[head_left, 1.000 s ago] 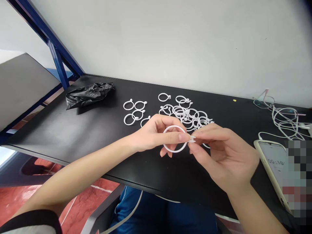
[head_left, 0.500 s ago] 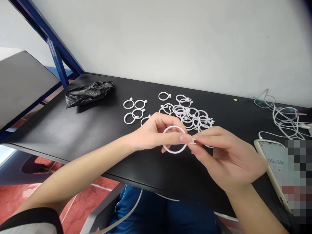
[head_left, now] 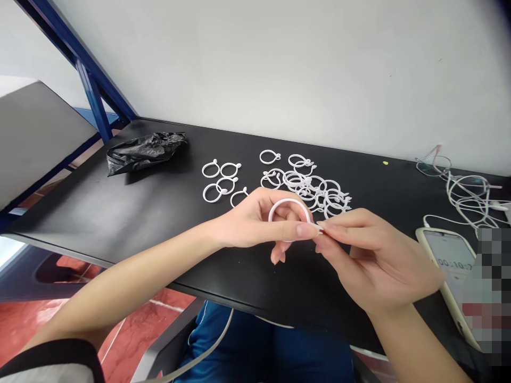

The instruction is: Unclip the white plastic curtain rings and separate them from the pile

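head view: two hands, the left hand (head_left: 261, 221) and right hand (head_left: 375, 258), pinch one white ring (head_left: 289, 200) over one black table (head_left: 99, 213); five loose rings (head_left: 224, 191) lie leftward, a ring pile (head_left: 305, 182), too tangled to count, beyond.

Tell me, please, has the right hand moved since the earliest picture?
Yes. The right hand has shifted slightly rightward: it now overlaps more of the left edge of the phone.

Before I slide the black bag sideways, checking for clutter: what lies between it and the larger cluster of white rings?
The head view shows five white rings between the black bag and the larger cluster.
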`<state>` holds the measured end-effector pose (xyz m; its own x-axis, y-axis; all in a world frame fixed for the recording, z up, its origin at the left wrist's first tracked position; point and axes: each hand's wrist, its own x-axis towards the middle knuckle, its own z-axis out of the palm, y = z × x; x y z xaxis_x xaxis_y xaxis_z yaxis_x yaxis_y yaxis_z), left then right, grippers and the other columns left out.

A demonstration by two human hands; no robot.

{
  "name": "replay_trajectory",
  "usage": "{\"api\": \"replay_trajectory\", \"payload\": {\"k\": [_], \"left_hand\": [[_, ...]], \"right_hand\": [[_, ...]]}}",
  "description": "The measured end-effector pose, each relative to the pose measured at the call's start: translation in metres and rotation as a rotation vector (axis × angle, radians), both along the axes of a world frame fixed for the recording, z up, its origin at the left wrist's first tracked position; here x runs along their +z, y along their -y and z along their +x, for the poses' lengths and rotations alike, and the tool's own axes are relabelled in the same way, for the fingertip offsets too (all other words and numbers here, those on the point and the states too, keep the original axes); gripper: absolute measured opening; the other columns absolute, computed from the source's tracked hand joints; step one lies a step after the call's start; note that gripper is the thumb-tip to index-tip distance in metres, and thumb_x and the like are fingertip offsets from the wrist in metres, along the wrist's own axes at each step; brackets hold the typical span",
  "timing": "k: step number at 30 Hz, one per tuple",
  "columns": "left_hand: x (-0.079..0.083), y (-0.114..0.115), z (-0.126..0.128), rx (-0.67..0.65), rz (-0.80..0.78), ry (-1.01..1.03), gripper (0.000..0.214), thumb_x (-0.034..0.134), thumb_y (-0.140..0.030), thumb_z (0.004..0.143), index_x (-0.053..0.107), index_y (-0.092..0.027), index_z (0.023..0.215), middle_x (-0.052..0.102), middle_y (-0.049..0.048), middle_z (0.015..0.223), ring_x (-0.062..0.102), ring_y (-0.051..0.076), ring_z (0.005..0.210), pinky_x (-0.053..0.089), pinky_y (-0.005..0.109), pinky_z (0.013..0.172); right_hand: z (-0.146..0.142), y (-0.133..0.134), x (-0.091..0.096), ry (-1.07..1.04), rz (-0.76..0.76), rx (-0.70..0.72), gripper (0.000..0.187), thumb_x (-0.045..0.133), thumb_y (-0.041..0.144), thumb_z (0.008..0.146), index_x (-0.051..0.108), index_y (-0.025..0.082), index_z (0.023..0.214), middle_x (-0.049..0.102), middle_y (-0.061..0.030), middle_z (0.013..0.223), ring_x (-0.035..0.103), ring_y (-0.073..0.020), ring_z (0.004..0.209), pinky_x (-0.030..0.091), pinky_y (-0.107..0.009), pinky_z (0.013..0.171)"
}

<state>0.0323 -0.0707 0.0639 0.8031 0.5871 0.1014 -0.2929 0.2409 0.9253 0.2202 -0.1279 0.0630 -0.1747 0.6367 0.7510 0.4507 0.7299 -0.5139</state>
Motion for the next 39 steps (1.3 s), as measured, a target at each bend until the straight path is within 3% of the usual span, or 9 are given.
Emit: {"api": "replay_trajectory", "payload": {"k": [5, 8, 11, 14, 20, 24, 31, 39], "left_hand": [[-0.004, 0.003, 0.002, 0.010, 0.031, 0.022, 0.028, 0.066, -0.043, 0.091, 0.058, -0.017, 0.096, 0.052, -0.0086, 0.051, 0.054, 0.006, 0.040, 0.057, 0.019, 0.050], [-0.004, 0.007, 0.001, 0.110, 0.097, 0.044, 0.030, 0.059, -0.045, 0.095, 0.054, -0.021, 0.113, 0.049, -0.0097, 0.056, 0.049, 0.004, 0.040, 0.055, 0.019, 0.050], [-0.003, 0.012, 0.001, 0.242, 0.266, 0.043, 0.044, 0.073, -0.041, 0.086, 0.051, -0.023, 0.120, 0.049, -0.0096, 0.059, 0.048, 0.004, 0.045, 0.048, 0.016, 0.049], [-0.004, 0.013, 0.000, 0.304, 0.425, 0.012, 0.056, 0.084, -0.038, 0.075, 0.052, -0.020, 0.117, 0.047, -0.0102, 0.057, 0.050, 0.005, 0.047, 0.042, 0.017, 0.048], [-0.014, 0.008, 0.002, 0.491, 0.774, -0.032, 0.046, 0.072, -0.052, 0.083, 0.053, -0.019, 0.108, 0.053, -0.0096, 0.053, 0.050, 0.005, 0.045, 0.040, 0.016, 0.047], [-0.015, 0.007, 0.003, 0.611, 0.943, -0.025, 0.037, 0.068, -0.050, 0.087, 0.054, -0.018, 0.098, 0.053, -0.0105, 0.050, 0.047, 0.003, 0.040, 0.039, 0.013, 0.045], [-0.008, 0.010, 0.003, 0.715, 1.102, -0.087, 0.024, 0.068, -0.038, 0.088, 0.054, -0.018, 0.089, 0.049, -0.0119, 0.045, 0.038, 0.001, 0.037, 0.031, 0.012, 0.040], [-0.008, 0.010, 0.003, 0.775, 1.179, -0.100, 0.023, 0.066, -0.038, 0.089, 0.057, -0.018, 0.085, 0.045, -0.0124, 0.044, 0.036, 0.001, 0.034, 0.030, 0.012, 0.038]], "right_hand": [[-0.002, -0.001, 0.006, 0.063, 0.027, 0.003, 0.033, 0.074, 0.005, 0.079, 0.073, 0.030, 0.100, 0.074, 0.0010, 0.078, 0.066, -0.0146, 0.060, 0.049, -0.027, 0.044], [-0.004, -0.001, 0.004, 0.076, 0.046, -0.004, 0.039, 0.074, 0.005, 0.078, 0.071, 0.032, 0.106, 0.076, 0.0013, 0.081, 0.068, -0.0164, 0.063, 0.050, -0.029, 0.046], [-0.004, 0.000, 0.000, 0.030, 0.020, 0.008, 0.043, 0.075, 0.004, 0.077, 0.070, 0.032, 0.109, 0.076, 0.0004, 0.083, 0.068, -0.0171, 0.066, 0.053, -0.030, 0.049], [-0.003, -0.001, -0.003, -0.044, -0.013, 0.017, 0.043, 0.075, 0.003, 0.077, 0.070, 0.031, 0.109, 0.075, -0.0009, 0.085, 0.069, -0.0180, 0.070, 0.054, -0.031, 0.052], [-0.003, -0.002, -0.004, -0.026, -0.006, 0.031, 0.042, 0.075, 0.005, 0.077, 0.070, 0.032, 0.109, 0.076, -0.0009, 0.085, 0.069, -0.0188, 0.068, 0.054, -0.033, 0.051], [-0.005, -0.002, -0.003, -0.017, 0.022, 0.062, 0.045, 0.075, 0.003, 0.077, 0.070, 0.031, 0.112, 0.075, -0.0008, 0.082, 0.069, -0.0184, 0.068, 0.055, -0.032, 0.051], [-0.006, -0.002, 0.001, 0.038, 0.052, 0.036, 0.044, 0.076, 0.007, 0.078, 0.069, 0.031, 0.115, 0.074, -0.0009, 0.081, 0.068, -0.0173, 0.067, 0.055, -0.030, 0.050], [-0.002, 0.002, 0.006, 0.079, 0.090, 0.027, 0.044, 0.077, 0.006, 0.077, 0.072, 0.032, 0.112, 0.078, -0.0023, 0.094, 0.072, -0.0184, 0.072, 0.060, -0.031, 0.053]]}}
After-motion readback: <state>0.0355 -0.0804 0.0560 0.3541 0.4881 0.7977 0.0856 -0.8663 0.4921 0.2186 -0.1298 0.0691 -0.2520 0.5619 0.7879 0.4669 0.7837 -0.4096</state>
